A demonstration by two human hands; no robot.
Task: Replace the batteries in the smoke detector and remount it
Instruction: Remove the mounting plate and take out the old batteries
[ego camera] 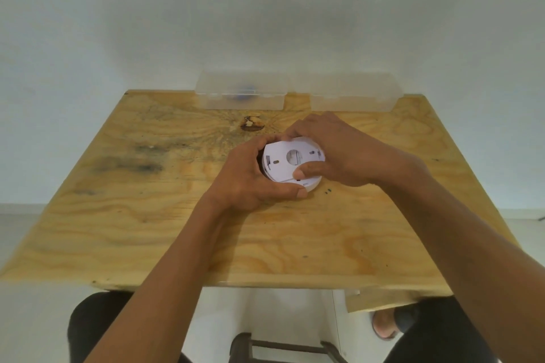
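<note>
The smoke detector lies back-up on the plywood table, just right of the frame's centre. My left hand wraps its left edge, fingers clamped on the body, and my right hand grips the mounting plate on top, thumb pressing its near rim. I can't tell whether I'm twisting it off or on, so the battery swap may be pending or done. Two clear boxes sit along the table's far edge
</note>
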